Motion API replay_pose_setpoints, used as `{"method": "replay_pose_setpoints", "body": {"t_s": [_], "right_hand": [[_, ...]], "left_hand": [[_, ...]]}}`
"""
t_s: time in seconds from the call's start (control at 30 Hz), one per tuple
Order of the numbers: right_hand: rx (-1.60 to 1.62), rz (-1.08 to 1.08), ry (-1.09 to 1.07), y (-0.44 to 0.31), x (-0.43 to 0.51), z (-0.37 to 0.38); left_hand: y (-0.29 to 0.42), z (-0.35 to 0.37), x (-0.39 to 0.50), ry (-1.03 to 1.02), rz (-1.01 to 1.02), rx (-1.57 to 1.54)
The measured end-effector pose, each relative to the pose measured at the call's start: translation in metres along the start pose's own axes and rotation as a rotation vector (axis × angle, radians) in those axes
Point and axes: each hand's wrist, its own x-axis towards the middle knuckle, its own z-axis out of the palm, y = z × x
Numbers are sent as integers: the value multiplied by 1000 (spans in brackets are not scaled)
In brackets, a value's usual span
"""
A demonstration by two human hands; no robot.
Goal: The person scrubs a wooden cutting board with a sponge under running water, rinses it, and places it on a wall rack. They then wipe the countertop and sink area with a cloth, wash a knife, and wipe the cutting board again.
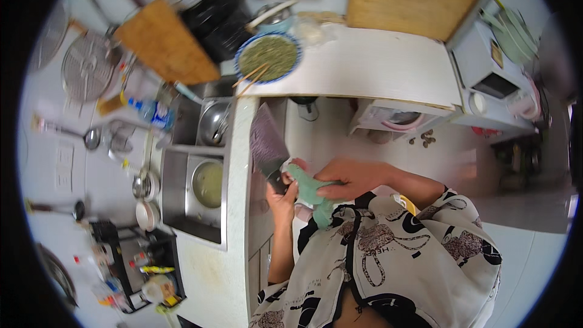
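My left hand (282, 196) grips the dark handle of a cleaver, and its broad blade (268, 139) points up and away beside the counter edge. The blade has a purplish sheen. A pale green cloth (309, 186) is pinched in my right hand (353, 176), just right of the cleaver handle. Part of the cloth touches the fingers of my left hand, and its loose end hangs toward my shirt. Both hands are in front of my body, right of the sink.
A double steel sink (175, 216) holds a metal bowl (215, 123) and a basin of cloudy liquid (207, 184). Chopped greens fill a blue-rimmed bowl (268, 57), with chopsticks (252, 77) across its edge. A wooden board (166, 43) leans behind the sink. A microwave (489, 70) stands right.
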Motion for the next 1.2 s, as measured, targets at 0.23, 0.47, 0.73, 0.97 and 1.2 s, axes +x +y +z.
{"method": "replay_pose_setpoints", "body": {"t_s": [0.23,0.47,0.73,0.97,1.2], "right_hand": [[-507,138,679,91,-136,-132],[-11,192,1076,132,-192,-184],[-126,325,1297,171,-183,-254],[-516,436,1670,329,-169,-315],[-444,657,1604,374,-144,-312]], "left_hand": [[-53,150,81,-190,-7,192],[-58,239,119,-256,222,373],[-79,319,207,-219,549,717],[-167,353,294,-245,689,862],[-196,283,282,-252,406,910]]}}
